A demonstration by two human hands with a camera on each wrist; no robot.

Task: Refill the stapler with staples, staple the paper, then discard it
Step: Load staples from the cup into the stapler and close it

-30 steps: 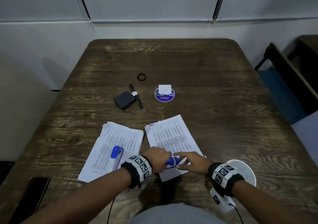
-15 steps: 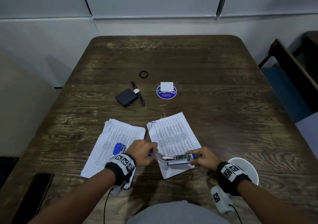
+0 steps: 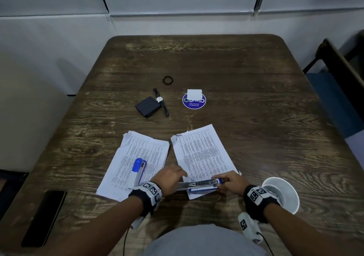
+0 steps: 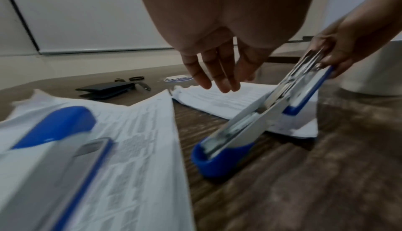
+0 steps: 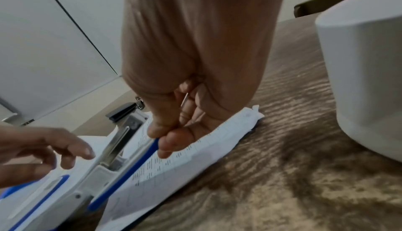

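Note:
A blue-and-white stapler (image 3: 198,185) lies swung open across the near edge of the right paper stack (image 3: 202,153), its metal staple channel (image 4: 289,83) facing up. My right hand (image 3: 223,181) pinches its right end by the blue base (image 5: 150,147). My left hand (image 3: 177,174) hovers over the stapler's left end with its fingers (image 4: 217,74) straight, holding nothing. A second blue-and-white stapler (image 3: 138,169) rests shut on the left paper stack (image 3: 141,153). A small white box (image 3: 194,94) sits on a round blue sticker (image 3: 194,103) farther back.
A white bin (image 3: 283,196) stands just right of my right wrist. A black wallet (image 3: 147,106), a wristwatch (image 3: 162,102) and a black ring (image 3: 167,80) lie mid-table. A dark phone (image 3: 44,216) sits at the near left edge. A chair (image 3: 338,74) stands at the right.
The stapler went from shut under both hands to swung open flat. My left hand pulled the top back, then let go and now hovers. The right hand keeps its hold.

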